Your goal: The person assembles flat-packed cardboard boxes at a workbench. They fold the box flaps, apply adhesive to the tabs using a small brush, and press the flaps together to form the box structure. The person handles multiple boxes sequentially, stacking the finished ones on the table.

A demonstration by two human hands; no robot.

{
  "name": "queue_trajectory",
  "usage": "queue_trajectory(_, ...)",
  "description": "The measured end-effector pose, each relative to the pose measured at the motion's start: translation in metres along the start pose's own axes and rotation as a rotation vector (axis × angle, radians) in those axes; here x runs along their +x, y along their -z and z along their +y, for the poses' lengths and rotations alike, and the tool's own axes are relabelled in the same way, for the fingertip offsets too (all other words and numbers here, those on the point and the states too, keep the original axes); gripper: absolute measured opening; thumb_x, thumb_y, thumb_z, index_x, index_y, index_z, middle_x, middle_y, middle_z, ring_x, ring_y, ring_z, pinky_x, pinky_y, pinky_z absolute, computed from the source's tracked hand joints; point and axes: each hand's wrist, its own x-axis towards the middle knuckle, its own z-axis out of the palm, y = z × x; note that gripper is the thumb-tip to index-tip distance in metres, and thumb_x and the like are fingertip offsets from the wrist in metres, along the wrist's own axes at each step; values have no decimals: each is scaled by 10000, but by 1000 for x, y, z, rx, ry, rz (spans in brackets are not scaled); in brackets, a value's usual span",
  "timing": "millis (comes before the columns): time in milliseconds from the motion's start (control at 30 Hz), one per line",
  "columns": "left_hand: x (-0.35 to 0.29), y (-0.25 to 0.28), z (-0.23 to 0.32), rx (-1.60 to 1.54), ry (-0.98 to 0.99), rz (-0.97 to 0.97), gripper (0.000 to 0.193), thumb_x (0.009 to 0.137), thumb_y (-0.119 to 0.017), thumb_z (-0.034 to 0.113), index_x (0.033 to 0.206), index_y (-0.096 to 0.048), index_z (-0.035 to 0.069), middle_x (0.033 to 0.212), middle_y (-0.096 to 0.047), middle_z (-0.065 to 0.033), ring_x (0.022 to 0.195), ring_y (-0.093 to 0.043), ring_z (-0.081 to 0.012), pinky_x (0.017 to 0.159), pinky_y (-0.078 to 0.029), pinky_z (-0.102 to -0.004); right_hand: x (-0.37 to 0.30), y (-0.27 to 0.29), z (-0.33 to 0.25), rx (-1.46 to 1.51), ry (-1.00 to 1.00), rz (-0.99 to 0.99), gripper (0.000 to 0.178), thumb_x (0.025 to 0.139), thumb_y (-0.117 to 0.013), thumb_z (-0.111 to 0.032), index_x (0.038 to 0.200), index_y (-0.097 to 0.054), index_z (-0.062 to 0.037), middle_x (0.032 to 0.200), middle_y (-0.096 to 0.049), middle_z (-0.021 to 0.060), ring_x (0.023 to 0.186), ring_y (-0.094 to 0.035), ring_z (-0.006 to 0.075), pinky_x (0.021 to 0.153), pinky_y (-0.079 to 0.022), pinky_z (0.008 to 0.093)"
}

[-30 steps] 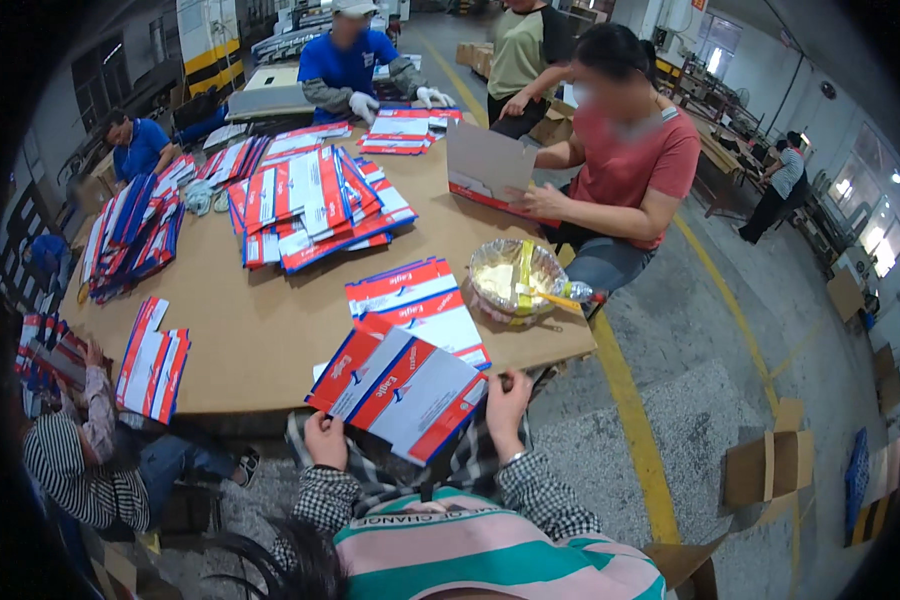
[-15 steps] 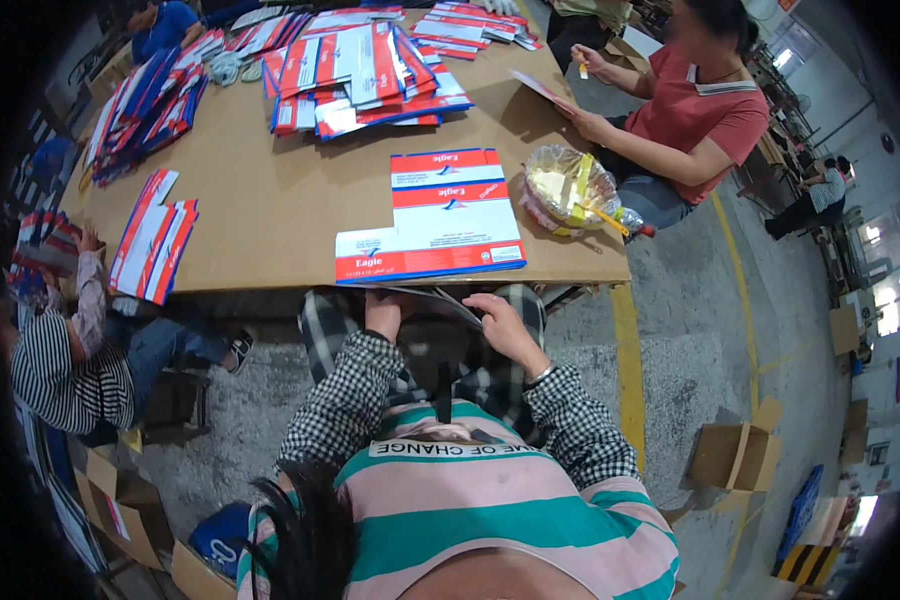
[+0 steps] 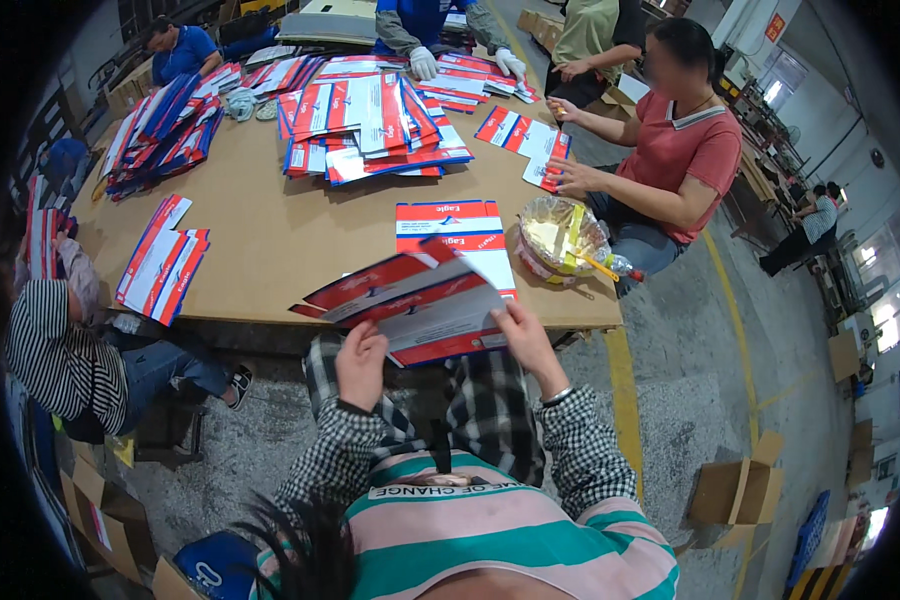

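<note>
My left hand (image 3: 360, 365) and right hand (image 3: 530, 345) each pinched the flat carton blank (image 3: 420, 300) at its near edge, over the table (image 3: 270, 240). The left grip looked shallow, perhaps thumb only, so the blank could have slipped, sagged and creased.

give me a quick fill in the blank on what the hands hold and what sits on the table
1. Both the left hand and the right hand hold a flat red, white and blue printed carton at the near edge of the brown ____ table.
2. The round plastic-wrapped bowl sits to the ____ of that carton.
3. The person in the red shirt sits at the table's ____ side.

Missing words: cardboard-coloured; right; right
</note>
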Motion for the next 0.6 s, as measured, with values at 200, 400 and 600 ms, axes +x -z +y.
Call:
queue_trajectory(200,-14,27,24,134,-135,178,292,895,-578,46,1160,-543,-73,1085,-610,-120,991,-596,-155,882,-476,-263,45,21,13,390,-132,-30,289,916,-540,-130,1141,-564,50,1057,-625,76,945,-565,136,853,-449,291)
queue_trajectory(400,1,36,22,242,-154,228,247,886,-593,53,1105,-577,-59,1036,-625,-92,939,-601,-136,835,-481,-248,91,33,44,487,-167,19,298,907,-554,-124,1151,-564,46,1022,-640,72,905,-581,133,827,-461,284)
queue_trajectory(600,26,29,31,304,-177,218,208,880,-595,41,1055,-599,-72,989,-615,-78,879,-593,-119,779,-482,-242,126,50,7,364,-76,-32,297,901,-568,-140,1140,-576,36,995,-649,67,880,-590,126,810,-467,272)
